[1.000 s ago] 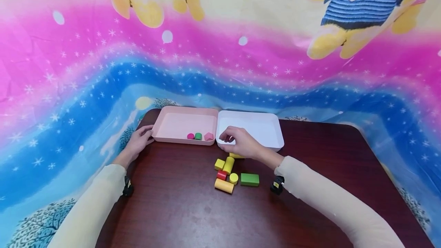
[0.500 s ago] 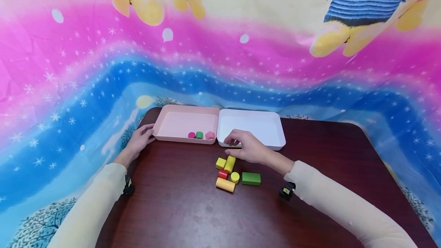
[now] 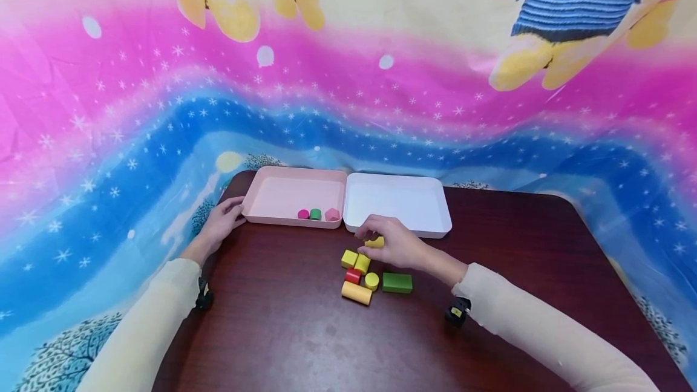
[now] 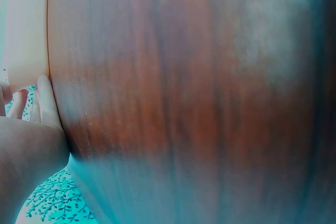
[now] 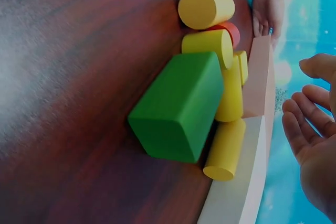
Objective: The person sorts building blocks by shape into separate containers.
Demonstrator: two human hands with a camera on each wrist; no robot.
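My right hand [image 3: 394,245] hovers over the yellow blocks just in front of the white tray [image 3: 422,235]. Its fingers are loosely curved, and in the right wrist view the palm [image 5: 320,177] holds nothing. Below it are a yellow cylinder [image 5: 226,148] close to the tray wall and a second yellow cylinder [image 5: 231,95]. A yellow block [image 3: 349,259] lies beside them. My left hand [image 3: 218,227] rests at the left side of the pink tray [image 3: 294,222], its fingertips against the wall. The left wrist view shows extended fingers [image 4: 47,100] touching the tray's edge.
Nearer to me lie a red cylinder [image 3: 353,276], a round yellow block [image 3: 371,281], an orange-yellow cylinder [image 3: 356,293] and a green rectangular block [image 3: 397,283]. The pink tray contains a magenta piece [image 3: 303,215], a green piece [image 3: 315,214] and a pink faceted piece [image 3: 332,215].
My right hand has come back from the white tray's front edge toward me, lower over the yellow cylinders. The left hand has stayed at the pink tray.
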